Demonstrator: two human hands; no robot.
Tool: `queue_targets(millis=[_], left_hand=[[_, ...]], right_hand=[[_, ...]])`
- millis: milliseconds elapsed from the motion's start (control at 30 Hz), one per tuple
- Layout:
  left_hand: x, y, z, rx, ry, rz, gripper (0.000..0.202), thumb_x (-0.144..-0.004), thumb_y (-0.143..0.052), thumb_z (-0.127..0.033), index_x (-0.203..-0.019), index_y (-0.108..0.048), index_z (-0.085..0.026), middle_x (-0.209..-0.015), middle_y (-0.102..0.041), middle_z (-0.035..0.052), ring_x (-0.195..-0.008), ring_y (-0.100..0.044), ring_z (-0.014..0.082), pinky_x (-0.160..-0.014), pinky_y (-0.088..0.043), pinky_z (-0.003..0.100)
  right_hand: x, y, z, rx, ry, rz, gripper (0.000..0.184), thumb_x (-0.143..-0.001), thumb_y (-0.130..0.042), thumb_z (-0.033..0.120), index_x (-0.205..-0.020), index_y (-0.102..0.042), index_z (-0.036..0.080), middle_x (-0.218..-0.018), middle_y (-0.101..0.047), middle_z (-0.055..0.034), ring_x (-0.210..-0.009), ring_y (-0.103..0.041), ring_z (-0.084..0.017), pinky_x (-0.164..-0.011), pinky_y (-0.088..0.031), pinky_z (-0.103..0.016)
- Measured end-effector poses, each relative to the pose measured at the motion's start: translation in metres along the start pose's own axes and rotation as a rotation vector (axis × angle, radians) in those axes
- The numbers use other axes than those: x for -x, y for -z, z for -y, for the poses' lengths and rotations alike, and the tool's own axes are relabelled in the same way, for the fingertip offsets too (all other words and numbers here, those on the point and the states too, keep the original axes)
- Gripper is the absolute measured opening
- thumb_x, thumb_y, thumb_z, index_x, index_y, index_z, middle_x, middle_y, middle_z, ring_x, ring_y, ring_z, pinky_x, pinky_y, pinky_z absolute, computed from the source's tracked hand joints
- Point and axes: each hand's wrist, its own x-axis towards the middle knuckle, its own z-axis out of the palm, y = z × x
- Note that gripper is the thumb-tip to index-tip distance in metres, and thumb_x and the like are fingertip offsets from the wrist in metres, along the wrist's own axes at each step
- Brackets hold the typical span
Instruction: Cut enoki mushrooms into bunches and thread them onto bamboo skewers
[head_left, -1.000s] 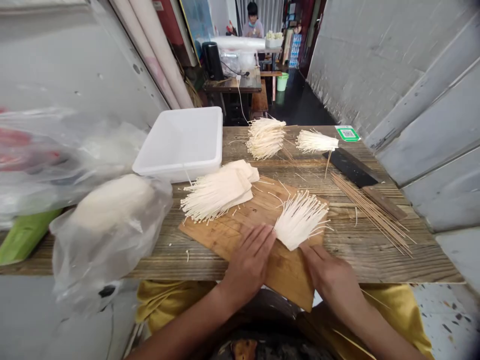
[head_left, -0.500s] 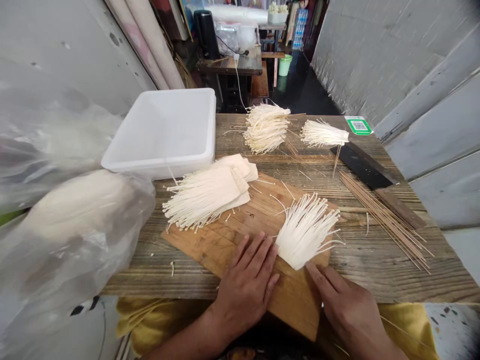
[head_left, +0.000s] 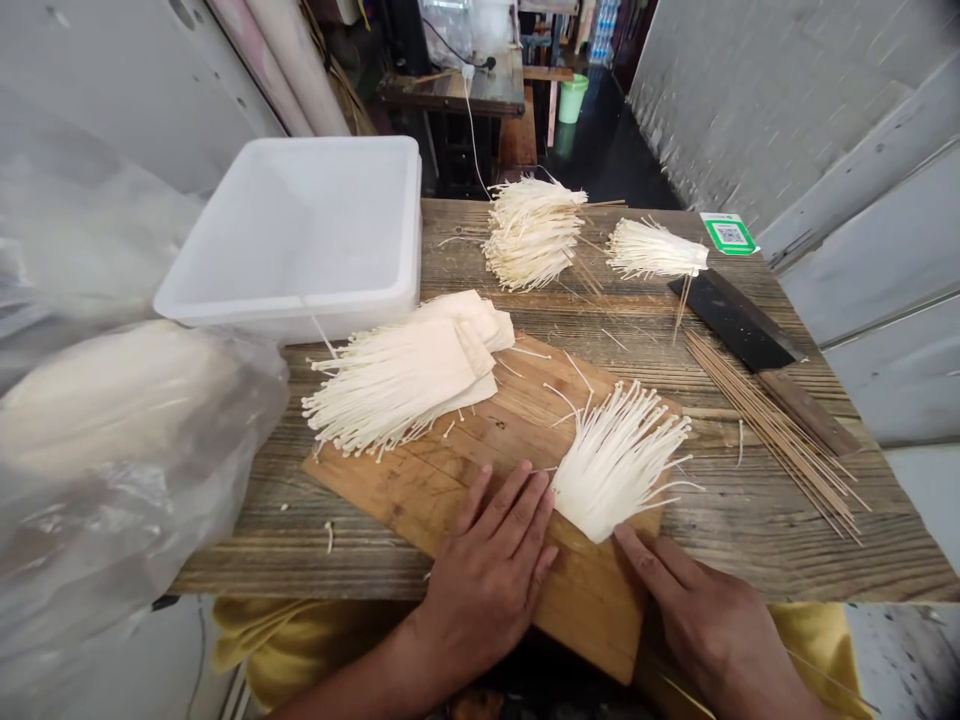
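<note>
A fan of white enoki mushrooms (head_left: 619,460) lies on a wooden cutting board (head_left: 420,480). My left hand (head_left: 491,575) rests flat on the board, fingers stretched out, its fingertips touching the left edge of the fan. My right hand (head_left: 705,620) lies flat at the board's near right corner, fingers extended, the fingertips just under the fan's cut end. A bigger slab of enoki (head_left: 401,375) lies on the board's far left corner.
A white plastic tub (head_left: 300,235) stands at the back left. Two more enoki bundles (head_left: 532,235) (head_left: 656,250) lie at the far side. A cleaver (head_left: 757,345) and several bamboo skewers (head_left: 780,435) lie to the right. Plastic bags (head_left: 112,440) bulge on the left.
The view has tilted down and moved closer to the table. Both hands stay flat at the enoki fan, which has spread slightly.
</note>
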Motion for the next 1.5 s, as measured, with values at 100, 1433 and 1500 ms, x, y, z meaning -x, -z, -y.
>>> queue_targets(millis=[100,1433,1500], left_hand=[[0.000,0.000,0.000,-0.001,-0.001,-0.009,0.039,-0.089,-0.050,-0.019,-0.125,-0.056,-0.005,-0.133,-0.058,0.0102,-0.129,-0.046,0.0256,-0.117,-0.016,0.045],[0.000,0.001,-0.002,0.016,0.015,-0.076,0.035,-0.086,-0.054,-0.017,-0.120,-0.060,-0.009,-0.120,-0.065,0.0111,-0.124,-0.050,0.0255,-0.113,-0.029,0.047],[0.000,0.001,-0.003,0.026,0.035,-0.096,0.034,-0.086,-0.055,-0.017,-0.119,-0.061,-0.011,-0.116,-0.067,0.0104,-0.121,-0.052,0.0249,-0.112,-0.030,0.047]], right_hand=[[0.002,0.001,0.000,-0.008,-0.002,0.026,0.058,-0.075,-0.038,0.002,-0.131,-0.047,0.012,-0.105,-0.067,-0.0129,-0.066,-0.065,-0.016,-0.055,-0.054,-0.026],[0.005,-0.009,-0.002,0.076,0.016,-0.039,0.056,-0.077,-0.033,0.003,-0.131,-0.043,0.012,-0.096,-0.068,-0.0102,-0.051,-0.061,-0.013,-0.045,-0.050,-0.024],[0.006,-0.010,-0.001,0.085,0.016,-0.045,0.055,-0.078,-0.032,0.003,-0.131,-0.043,0.012,-0.095,-0.068,-0.0098,-0.051,-0.062,-0.013,-0.045,-0.050,-0.023]])
